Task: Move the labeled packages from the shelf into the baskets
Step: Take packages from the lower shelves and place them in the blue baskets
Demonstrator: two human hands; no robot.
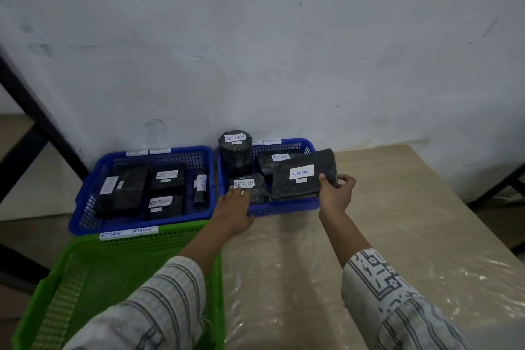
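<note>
While flat package [302, 176] sits tilted on right blue basket [284, 209] rim, risk: slips out over near edge if released early, not yet seated inside. Right hand [336, 193] wrapped around package's right end, fingers [345, 179] curled over far side, thumb on top. Left hand [233, 207] over basket's front-left corner, fingers loosely extended, touching small package [251, 189] inside. Cylinder [235, 152] upright at basket's back-left corner.

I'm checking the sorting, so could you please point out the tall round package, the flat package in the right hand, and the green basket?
Tall round package [235, 155]: head view, on its black wrapped side.
Flat package [301, 179]: head view, on its top face under the label.
Green basket [93, 273]: head view, on its mesh floor.
</note>
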